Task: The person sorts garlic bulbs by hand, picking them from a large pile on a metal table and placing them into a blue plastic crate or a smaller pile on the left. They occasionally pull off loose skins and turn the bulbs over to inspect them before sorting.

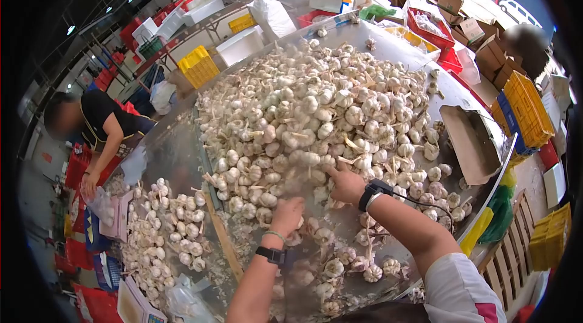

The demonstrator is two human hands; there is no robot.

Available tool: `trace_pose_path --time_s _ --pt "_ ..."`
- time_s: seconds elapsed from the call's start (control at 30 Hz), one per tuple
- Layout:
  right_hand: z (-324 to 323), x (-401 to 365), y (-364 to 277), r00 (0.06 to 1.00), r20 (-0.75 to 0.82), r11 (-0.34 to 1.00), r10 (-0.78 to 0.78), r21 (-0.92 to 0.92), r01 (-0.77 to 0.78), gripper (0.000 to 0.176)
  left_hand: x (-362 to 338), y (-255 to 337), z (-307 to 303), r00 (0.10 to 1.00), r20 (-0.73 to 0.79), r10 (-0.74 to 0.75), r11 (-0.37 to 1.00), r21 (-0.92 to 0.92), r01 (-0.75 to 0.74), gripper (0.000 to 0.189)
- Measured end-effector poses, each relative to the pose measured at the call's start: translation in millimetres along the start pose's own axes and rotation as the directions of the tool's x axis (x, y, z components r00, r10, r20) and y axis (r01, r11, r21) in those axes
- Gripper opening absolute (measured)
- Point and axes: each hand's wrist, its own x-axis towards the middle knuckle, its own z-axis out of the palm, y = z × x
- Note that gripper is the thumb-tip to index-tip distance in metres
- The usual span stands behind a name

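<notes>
A large heap of garlic bulbs [316, 104] with dry, pale skins covers the metal table in front of me. My left hand [287, 216] is at the near edge of the heap, its fingers curled in. Garlic lies right beside those fingers, and whatever is inside them is hidden. To its right, my right hand [348, 184] reaches into the heap. Its index finger is stretched out against the bulbs, while its other fingers are partly hidden below. Loose garlic bulbs [334, 268] and skin scraps lie between my forearms.
A wooden strip [223, 238] separates the heap from more garlic [155, 232] at left. Scales [135, 305] and a plastic bag [187, 298] are at lower left. A co-worker [115, 122] bends over there. A metal scoop-like tray [470, 144] lies at right, near yellow crates [528, 110].
</notes>
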Motion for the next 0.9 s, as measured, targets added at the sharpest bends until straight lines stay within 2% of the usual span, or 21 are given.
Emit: trace_pose_path --time_s 0.03,0.1,0.13,0.17,0.2,0.23,0.27,0.3,0.33,0.37,0.43,0.47,0.5,0.57,0.63,0.67,0.77,0.8,0.83,0.9 --pt "13.5 7.6 13.4 0.998 -0.042 0.998 -0.048 -0.038 0.046 0.077 4.1 -16.0 6.9 1.000 0.005 -0.012 1.000 0.001 0.012 0.027" --pt "13.0 7.0 9.6 0.996 -0.071 0.997 -0.053 -0.058 0.049 0.074 14.9 -13.1 4.6 0.990 -0.127 0.065 0.975 -0.205 -0.091 0.024" --pt "10.5 6.2 6.7 0.995 -0.082 0.998 -0.063 -0.030 0.061 0.070 20.5 -6.8 9.9 0.971 -0.229 0.070 0.987 -0.125 -0.100 0.025" --pt "8.5 5.1 6.0 0.993 -0.095 0.998 -0.070 -0.002 0.070 0.067 23.6 18.8 6.3 0.972 -0.224 0.069 0.987 -0.127 -0.099 0.025" --pt "22.1 12.4 23.6 0.978 -0.169 0.991 -0.119 0.034 0.127 0.059 23.6 55.6 -2.6 0.969 -0.243 0.047 0.999 0.031 -0.041 0.025" --pt "17.8 7.0 21.2 0.979 -0.172 0.993 -0.109 0.033 0.116 0.059 24.2 76.6 -4.2 0.964 -0.263 0.033 0.982 0.186 0.018 0.027" --pt "13.5 0.3 18.1 0.981 -0.146 0.991 -0.126 0.019 0.130 0.047 36.1 66.8 11.0 0.939 -0.310 0.151 0.954 0.294 -0.056 0.035" --pt "10.6 -5.1 16.8 0.983 -0.121 0.990 -0.140 0.006 0.142 0.039 41.4 70.7 18.8 0.941 -0.298 0.158 0.955 0.288 -0.069 0.035" --pt "14.9 -11.8 20.4 0.975 -0.188 0.993 -0.115 -0.032 0.111 0.037 48.2 75.4 27.0 0.961 -0.267 0.076 0.935 0.353 0.024 0.040" --pt "13.3 -20.4 22.6 0.976 -0.195 0.995 -0.094 -0.032 0.090 0.037 54.2 79.9 35.4 0.971 -0.239 -0.008 0.902 0.418 0.110 0.044" --pt "8.1 -42.7 26.2 0.992 -0.122 0.971 0.015 0.238 0.014 0.051 61.0 81.9 36.0 0.969 -0.245 0.013 0.891 0.443 0.100 0.055" --pt "24.9 -55.0 39.4 0.977 -0.214 0.984 0.008 0.178 0.031 0.053 64.5 81.4 37.0 0.977 -0.209 -0.034 0.882 0.454 0.128 0.055" --pt "13.3 -79.4 27.4 0.992 -0.116 0.952 0.045 0.305 -0.007 0.056 67.1 86.4 33.0 0.981 -0.176 -0.080 0.869 0.469 0.155 0.056" --pt "19.1 -122.2 36.1 0.999 -0.004 0.832 -0.043 0.553 0.038 0.055 69.5 84.3 31.1 0.986 -0.155 -0.061 0.858 0.496 0.131 0.056" --pt "26.3 -162.1 39.7 0.983 0.061 0.690 -0.176 0.720 0.078 0.056 70.8 92.7 27.4 0.987 -0.070 -0.146 0.823 0.545 0.161 0.058" --pt "21.4 -186.4 36.0 0.967 0.142 0.568 -0.210 0.823 0.002 0.058 70.9 94.0 27.7 0.986 -0.053 -0.160 0.818 0.551 0.163 0.062" --pt "52.2 -244.4 51.0 0.969 0.154 0.222 -0.194 0.969 -0.110 0.055 54.0 99.0 24.4 0.997 -0.011 -0.082 0.838 0.540 0.075 0.065" --pt "58.0 -261.0 51.1 0.981 0.108 0.123 -0.164 0.988 -0.088 0.056 56.3 73.9 36.9 0.997 -0.073 -0.026 0.850 0.523 0.060 0.057" --pt "65.7 -278.0 54.4 0.984 0.100 0.109 -0.148 0.990 -0.084 0.056 46.6 69.1 36.6 0.998 -0.053 -0.018 0.848 0.529 0.043 0.057" --pt "84.6 -311.4 66.4 0.993 0.118 -0.202 0.014 0.973 -0.113 0.059 27.4 58.6 35.4 0.986 -0.156 -0.060 0.980 0.181 0.088 0.040"
